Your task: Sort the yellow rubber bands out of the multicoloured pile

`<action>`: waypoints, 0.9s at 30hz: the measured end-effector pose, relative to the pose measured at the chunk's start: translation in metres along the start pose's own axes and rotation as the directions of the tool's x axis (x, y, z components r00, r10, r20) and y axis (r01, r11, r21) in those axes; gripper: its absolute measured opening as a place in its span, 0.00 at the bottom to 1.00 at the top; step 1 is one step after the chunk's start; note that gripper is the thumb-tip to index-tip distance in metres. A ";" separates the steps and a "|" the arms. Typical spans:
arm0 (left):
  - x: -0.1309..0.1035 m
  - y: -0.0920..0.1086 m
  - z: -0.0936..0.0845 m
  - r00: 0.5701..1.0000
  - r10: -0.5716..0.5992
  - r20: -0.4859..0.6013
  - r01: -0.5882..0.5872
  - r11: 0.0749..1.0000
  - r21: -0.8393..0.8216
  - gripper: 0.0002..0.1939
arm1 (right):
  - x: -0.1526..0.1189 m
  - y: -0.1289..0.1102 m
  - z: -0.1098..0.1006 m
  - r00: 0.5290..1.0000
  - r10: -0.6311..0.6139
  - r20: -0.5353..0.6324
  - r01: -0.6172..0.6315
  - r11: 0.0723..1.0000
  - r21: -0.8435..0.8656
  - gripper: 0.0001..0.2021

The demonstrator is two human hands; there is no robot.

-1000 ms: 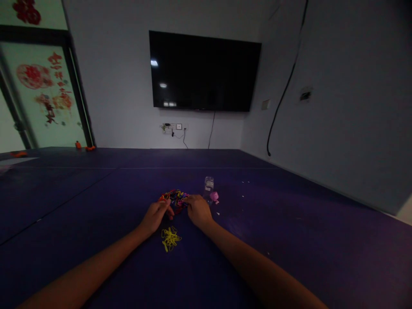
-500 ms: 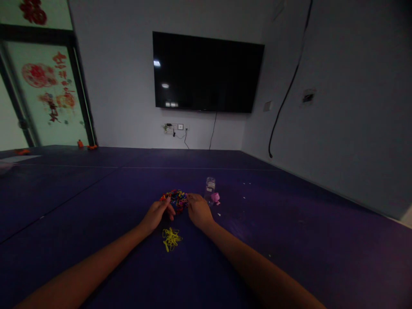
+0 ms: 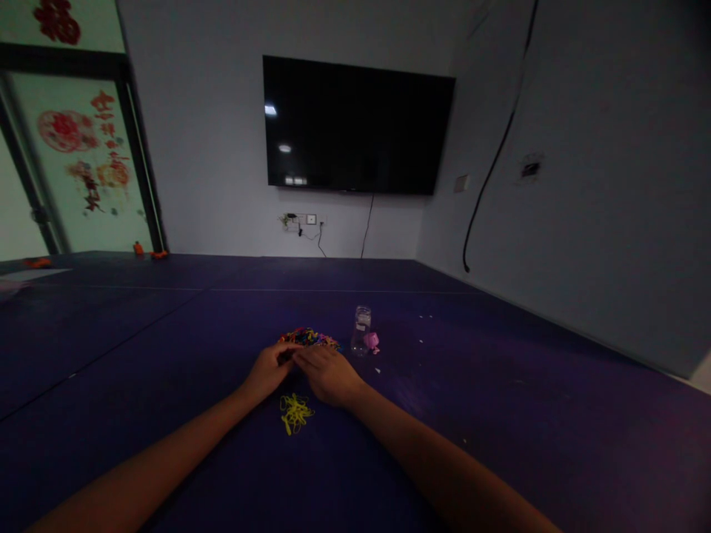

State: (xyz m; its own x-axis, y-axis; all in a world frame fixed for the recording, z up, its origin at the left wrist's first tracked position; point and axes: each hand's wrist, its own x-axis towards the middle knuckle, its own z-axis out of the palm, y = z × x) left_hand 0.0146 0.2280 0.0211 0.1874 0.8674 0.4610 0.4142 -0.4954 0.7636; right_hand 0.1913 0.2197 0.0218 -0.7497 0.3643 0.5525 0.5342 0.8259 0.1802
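A heap of multicoloured rubber bands (image 3: 311, 337) lies on the dark purple surface. At its near edge my left hand (image 3: 269, 372) is closed, thumb and fingers curled in. My right hand (image 3: 332, 376) reaches across the heap's near side, fingers bent and held together, its tips meeting those of the left. Whatever is between the fingers is hidden. Closer to me, between my forearms, lies a small loose pile of yellow rubber bands (image 3: 296, 413). A clear bottle (image 3: 361, 333) stands just right of the heap, with a pink cap-like piece (image 3: 372, 340) beside it.
Small white scraps (image 3: 378, 370) dot the purple surface (image 3: 500, 444) on the right. A black television (image 3: 358, 126) hangs on the far wall above sockets and cables (image 3: 311, 220). Orange items (image 3: 158, 255) lie by the glass door (image 3: 89, 148) at the far left.
My right hand has moved left and toward me, from the heap's right side to its near edge. My left fingers have drawn in to meet it. More of the heap's right part shows.
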 end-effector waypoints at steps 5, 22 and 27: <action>0.000 0.005 -0.002 0.999 0.039 0.036 -0.041 0.998 0.055 0.09 | 0.000 0.001 -0.002 1.000 -0.009 0.004 0.009 1.000 -0.018 0.20; 0.000 0.004 -0.001 0.998 0.064 0.023 -0.065 0.997 0.049 0.09 | -0.001 0.005 0.001 0.998 0.054 0.023 -0.055 0.998 0.020 0.24; -0.001 0.004 -0.001 0.999 0.039 0.006 -0.039 0.999 0.028 0.10 | 0.000 0.003 -0.002 0.997 0.069 0.034 -0.069 0.998 0.012 0.23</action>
State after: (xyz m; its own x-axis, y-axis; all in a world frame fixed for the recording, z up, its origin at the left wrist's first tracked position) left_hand 0.0152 0.2256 0.0241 0.2088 0.8478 0.4874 0.4315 -0.5272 0.7321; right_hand 0.1938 0.2215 0.0236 -0.7241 0.4349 0.5353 0.5802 0.8038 0.1318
